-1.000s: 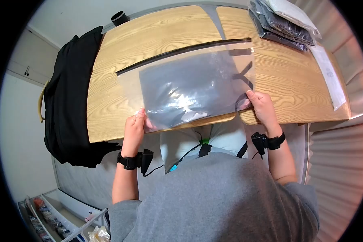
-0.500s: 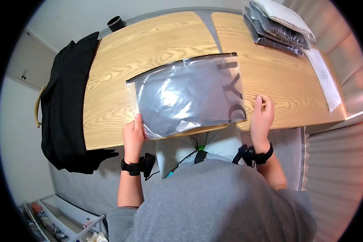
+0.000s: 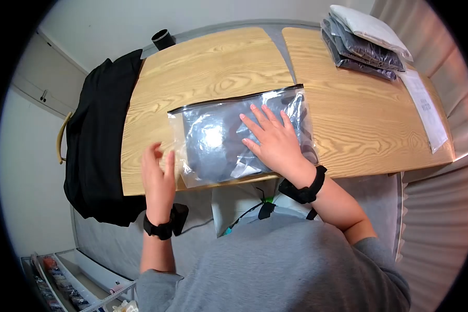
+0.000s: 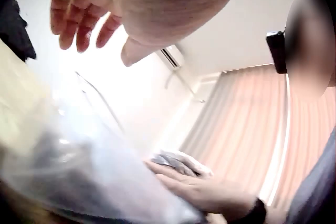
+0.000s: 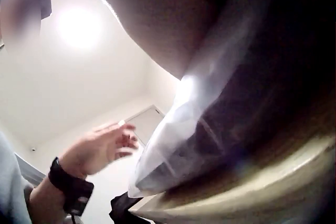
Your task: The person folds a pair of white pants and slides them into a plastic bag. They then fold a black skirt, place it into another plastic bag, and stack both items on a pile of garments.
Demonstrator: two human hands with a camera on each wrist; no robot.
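Observation:
A clear plastic zip bag [image 3: 210,138] with a black top edge lies flat at the table's front edge. Through the plastic shows a dark folded item, with a small white piece near the bottom. On the bag's right half rests my right hand [image 3: 276,143], palm down with fingers spread. My left hand [image 3: 158,177] hovers just left of the bag, its fingers loosely bent and holding nothing. The left wrist view shows the same hand [image 4: 121,14] above the shiny plastic, while the right wrist view has the bag [image 5: 173,150] close under the right hand.
A black garment [image 3: 101,140] drapes over the table's left side. At the back right sits a stack of bagged folded clothes [image 3: 366,41], with a flat white plastic packet [image 3: 425,112] before it. A black cup [image 3: 163,39] stands behind the wooden table [image 3: 213,62].
The bag has come down from both hands onto the table. My right hand let go of its edge and moved left onto it; the left hand released its corner and drew away left.

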